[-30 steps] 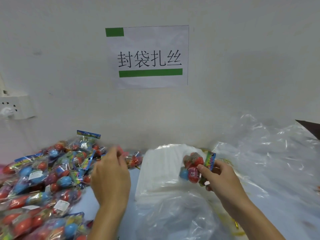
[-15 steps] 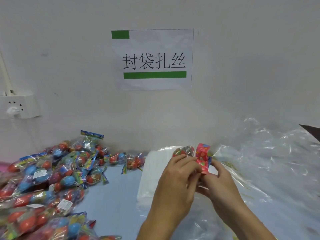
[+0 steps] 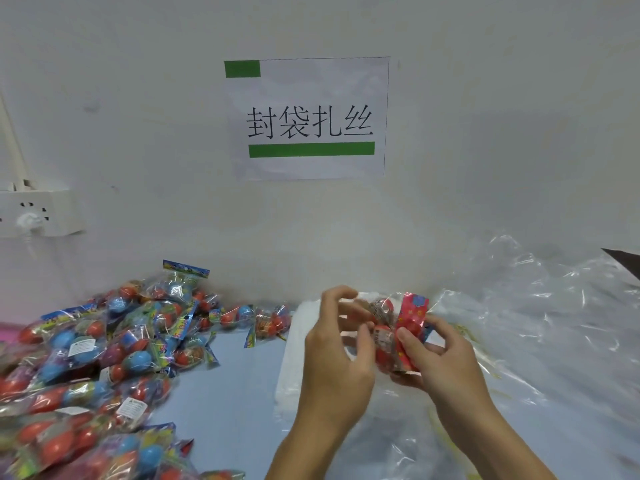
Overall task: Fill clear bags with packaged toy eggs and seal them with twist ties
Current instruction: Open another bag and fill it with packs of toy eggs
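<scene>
Two hands [image 3: 388, 355] gripping egg pack [image 3: 398, 336], table edge unseen

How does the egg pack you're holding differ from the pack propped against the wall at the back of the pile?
The held egg pack is up off the table, gripped by the right hand with the left hand at its other side; the propped pack leans untouched on the pile. The held egg pack's header card is red; the propped pack's is blue. The held one shows red eggs; the propped one also shows blue. Both are clear plastic packs of toy eggs.
</scene>
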